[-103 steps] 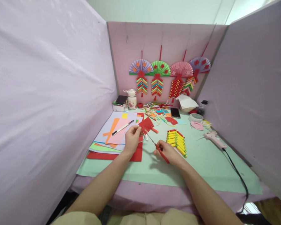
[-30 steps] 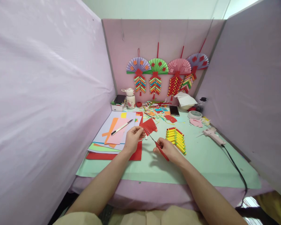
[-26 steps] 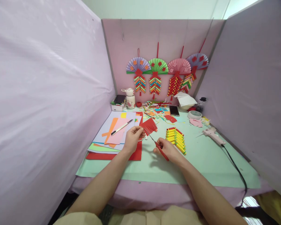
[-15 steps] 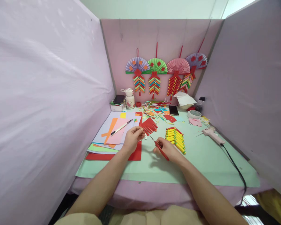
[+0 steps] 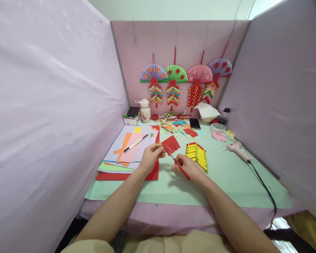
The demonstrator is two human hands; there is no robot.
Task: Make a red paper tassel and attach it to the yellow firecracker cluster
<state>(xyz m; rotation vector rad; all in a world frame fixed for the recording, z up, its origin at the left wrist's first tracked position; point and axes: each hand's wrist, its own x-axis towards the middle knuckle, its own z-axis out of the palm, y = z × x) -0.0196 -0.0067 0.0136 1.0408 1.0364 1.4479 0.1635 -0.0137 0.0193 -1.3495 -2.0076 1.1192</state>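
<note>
Between the fingertips of my left hand is a piece of red paper, its lower right side slit into a fringe of thin strips. My right hand is closed round the red handles of a pair of scissors. Their blades point up and left and meet the near edge of the red paper; I cannot tell how far apart they are. Just beyond my right hand lies a chevron row of yellow paper rolls with green ends and red rolls at the top.
Coloured paper sheets are stacked at left with a pen on top. A glue gun and its black cord lie at right. Farther back are paper scraps, a phone, a tape roll and a bottle. Fan decorations hang behind.
The red paper has shifted slightly right and turned in my left hand, its fringe now pointing more downward. My right hand with the scissors has stayed nearly in place.
</note>
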